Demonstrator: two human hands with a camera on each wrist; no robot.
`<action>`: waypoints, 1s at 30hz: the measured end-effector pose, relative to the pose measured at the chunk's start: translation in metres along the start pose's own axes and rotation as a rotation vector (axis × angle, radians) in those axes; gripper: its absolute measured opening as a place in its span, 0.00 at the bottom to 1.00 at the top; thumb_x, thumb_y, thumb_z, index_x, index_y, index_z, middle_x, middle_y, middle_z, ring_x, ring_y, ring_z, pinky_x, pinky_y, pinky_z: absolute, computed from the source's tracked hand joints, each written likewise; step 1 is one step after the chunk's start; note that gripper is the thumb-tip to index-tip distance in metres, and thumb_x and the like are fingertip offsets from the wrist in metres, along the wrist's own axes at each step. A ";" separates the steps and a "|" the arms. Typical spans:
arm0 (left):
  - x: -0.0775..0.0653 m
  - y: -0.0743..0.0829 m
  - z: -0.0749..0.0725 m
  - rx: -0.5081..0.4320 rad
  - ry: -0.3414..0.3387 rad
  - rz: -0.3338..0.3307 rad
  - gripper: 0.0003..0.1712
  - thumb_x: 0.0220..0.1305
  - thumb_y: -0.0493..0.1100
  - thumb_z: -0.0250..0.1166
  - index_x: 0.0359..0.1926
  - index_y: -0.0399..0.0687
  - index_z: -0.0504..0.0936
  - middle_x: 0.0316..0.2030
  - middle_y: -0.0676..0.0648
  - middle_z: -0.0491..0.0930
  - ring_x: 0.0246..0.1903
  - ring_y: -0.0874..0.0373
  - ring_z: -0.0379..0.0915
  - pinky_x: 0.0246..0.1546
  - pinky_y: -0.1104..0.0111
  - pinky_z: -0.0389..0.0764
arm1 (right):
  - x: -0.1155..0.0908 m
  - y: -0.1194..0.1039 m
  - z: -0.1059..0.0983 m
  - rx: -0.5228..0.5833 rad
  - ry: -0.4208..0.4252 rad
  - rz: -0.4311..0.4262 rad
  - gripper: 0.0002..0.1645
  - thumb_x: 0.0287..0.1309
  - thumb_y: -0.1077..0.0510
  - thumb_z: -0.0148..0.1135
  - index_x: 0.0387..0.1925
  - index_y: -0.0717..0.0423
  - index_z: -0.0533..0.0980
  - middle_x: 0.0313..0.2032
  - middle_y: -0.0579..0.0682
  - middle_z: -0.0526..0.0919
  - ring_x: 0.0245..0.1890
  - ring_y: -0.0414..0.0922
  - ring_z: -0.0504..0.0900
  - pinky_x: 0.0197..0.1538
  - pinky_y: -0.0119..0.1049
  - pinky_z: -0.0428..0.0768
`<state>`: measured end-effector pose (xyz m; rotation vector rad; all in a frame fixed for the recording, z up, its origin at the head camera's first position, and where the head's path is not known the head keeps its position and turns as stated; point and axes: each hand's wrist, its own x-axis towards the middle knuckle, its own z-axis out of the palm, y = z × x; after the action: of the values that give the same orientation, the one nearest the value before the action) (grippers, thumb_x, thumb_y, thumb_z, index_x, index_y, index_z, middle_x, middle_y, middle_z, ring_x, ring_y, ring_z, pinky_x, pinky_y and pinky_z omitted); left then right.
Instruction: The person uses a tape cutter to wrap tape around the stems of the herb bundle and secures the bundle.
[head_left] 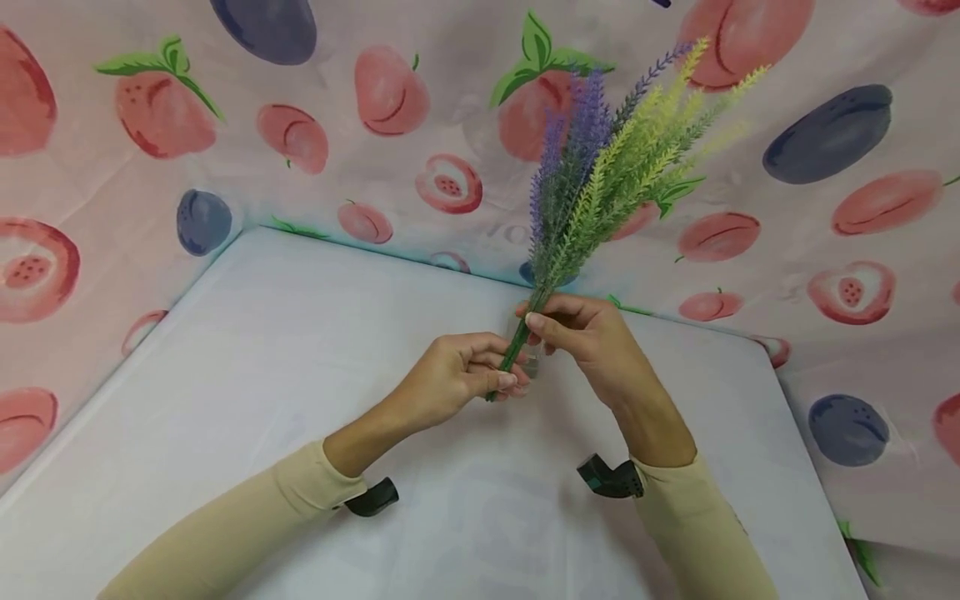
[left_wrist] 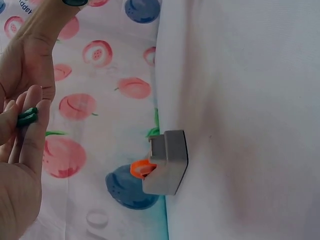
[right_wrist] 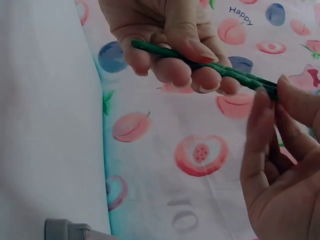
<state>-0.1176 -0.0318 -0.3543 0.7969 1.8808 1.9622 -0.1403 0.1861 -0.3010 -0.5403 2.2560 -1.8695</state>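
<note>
A bunch of artificial lavender stems (head_left: 592, 175), purple and yellow-green, stands tilted up to the right in the head view. My left hand (head_left: 457, 379) holds the lower green stems, thumb laid over them and fingers beneath. Higher up, just below the flowers, my right hand (head_left: 581, 333) pinches the bundle between thumb and fingers. The right wrist view shows the green stems (right_wrist: 200, 65) crossing the left hand (right_wrist: 170, 35) to the right hand (right_wrist: 285, 175). In the left wrist view the cut stem ends (left_wrist: 27, 117) stick out by the left thumb.
A grey block-shaped object (left_wrist: 170, 162) with an orange part stands on the white table (head_left: 315, 317), mostly hidden behind the hands in the head view. Fruit-printed cloth (head_left: 390, 92) rises along the table's back and sides. Black wrist mounts (head_left: 372, 498) sit at both sleeves.
</note>
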 end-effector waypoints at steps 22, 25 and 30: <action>-0.006 -0.002 -0.007 0.155 0.049 -0.077 0.15 0.70 0.40 0.67 0.56 0.50 0.80 0.44 0.52 0.87 0.44 0.56 0.84 0.40 0.62 0.81 | 0.003 0.010 0.017 -0.120 0.126 -0.026 0.13 0.64 0.53 0.70 0.33 0.60 0.86 0.31 0.52 0.81 0.32 0.52 0.74 0.38 0.40 0.75; -0.007 -0.005 -0.010 0.207 0.081 -0.074 0.12 0.69 0.41 0.68 0.52 0.53 0.83 0.41 0.52 0.86 0.42 0.56 0.81 0.40 0.61 0.80 | 0.003 0.011 0.019 -0.144 0.100 -0.021 0.13 0.64 0.51 0.70 0.34 0.59 0.86 0.34 0.53 0.82 0.36 0.54 0.79 0.42 0.40 0.80; -0.009 -0.006 -0.012 0.176 0.106 -0.100 0.09 0.66 0.38 0.70 0.47 0.49 0.85 0.35 0.47 0.83 0.38 0.53 0.80 0.38 0.61 0.83 | 0.005 0.013 0.020 -0.117 0.067 0.009 0.16 0.67 0.49 0.67 0.42 0.59 0.85 0.40 0.54 0.85 0.41 0.52 0.85 0.50 0.43 0.85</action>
<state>-0.1185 -0.0459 -0.3619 0.6418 2.1345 1.8310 -0.1399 0.1682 -0.3175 -0.4897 2.4187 -1.7851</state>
